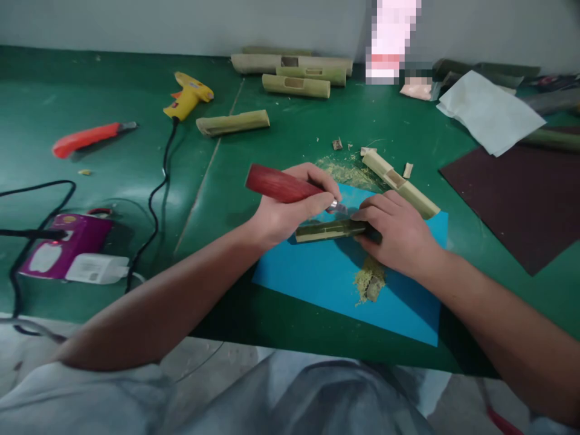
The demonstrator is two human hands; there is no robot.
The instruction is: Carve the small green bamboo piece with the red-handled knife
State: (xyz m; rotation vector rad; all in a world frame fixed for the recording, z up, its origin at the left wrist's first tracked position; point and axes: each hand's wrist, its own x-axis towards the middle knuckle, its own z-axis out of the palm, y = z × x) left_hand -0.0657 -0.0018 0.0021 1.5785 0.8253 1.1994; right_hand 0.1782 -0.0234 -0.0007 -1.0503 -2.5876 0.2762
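My left hand (pixel 290 208) is closed around a carving tool (pixel 283 183) with a thick red wooden handle and a metal collar. Its short blade is partly blurred and points toward my right hand. With curled fingers, my right hand (pixel 396 232) grips the right end of a split bamboo piece (pixel 324 231), hiding that end. The bamboo lies level, just over a blue sheet (pixel 308 272), its pale cut edge facing me. On the sheet in front of my right hand is a small pile of shavings (pixel 369 281). Beyond it rests a notched bamboo tube (pixel 401 181).
A yellow glue gun (pixel 188 96), an orange-handled cutter (pixel 88 139) and a purple power strip (pixel 67 244) with cords lie left. Several bamboo tubes (pixel 296 86) stand along the back. White paper (pixel 492 112) and a dark sheet (pixel 512 205) are right. The green table's (pixel 254 329) front edge is close.
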